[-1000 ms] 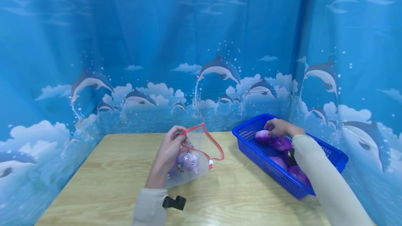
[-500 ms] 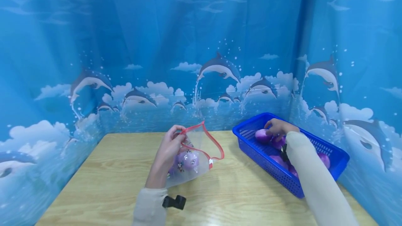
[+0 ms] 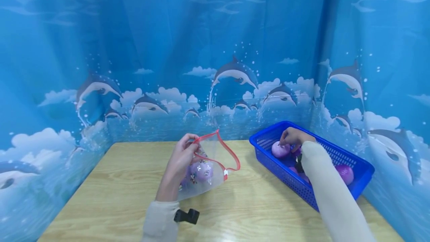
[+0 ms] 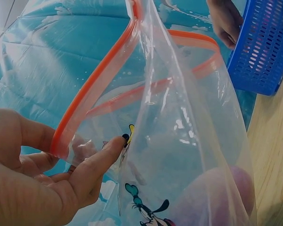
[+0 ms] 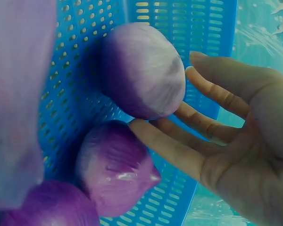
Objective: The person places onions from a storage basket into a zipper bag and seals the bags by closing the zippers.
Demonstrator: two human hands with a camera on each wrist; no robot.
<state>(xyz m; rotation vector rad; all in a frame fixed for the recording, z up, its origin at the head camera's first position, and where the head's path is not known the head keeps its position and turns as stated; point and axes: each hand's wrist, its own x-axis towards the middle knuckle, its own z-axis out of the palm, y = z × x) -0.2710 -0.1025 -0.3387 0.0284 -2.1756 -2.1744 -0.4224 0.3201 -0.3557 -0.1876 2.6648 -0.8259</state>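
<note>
We see a pale wood table (image 3: 114, 182) in front of a blue dolphin-printed curtain (image 3: 168, 47), with a perforated blue basket (image 3: 270, 164) standing on its right side and a clear bag (image 3: 215, 180) near the middle. The left hand (image 3: 180, 156) pinches the bag's red rim (image 4: 95, 82) between curled fingers, and the mouth gapes; a lilac ball (image 3: 203, 171) sits low inside the film. The right hand (image 3: 297, 137) reaches into the basket's far end at a pale purple onion (image 5: 141, 70), its fingers loosely spread and fairly straight, touching the lower side without wrapping round it. The right sleeve (image 3: 329, 182) lies across the basket and blocks our view of its middle, though another onion (image 3: 345, 174) shows beyond it at the near end. Only the right wrist view gives us the thumb just apart from the pale onion and the pointed tip of a darker onion (image 5: 115, 169) just beside it; a blurred lilac shape (image 5: 16, 103) there is too close for us to identify. From the left wrist we make out a cartoon figure (image 4: 151, 207) on the bag.
</note>
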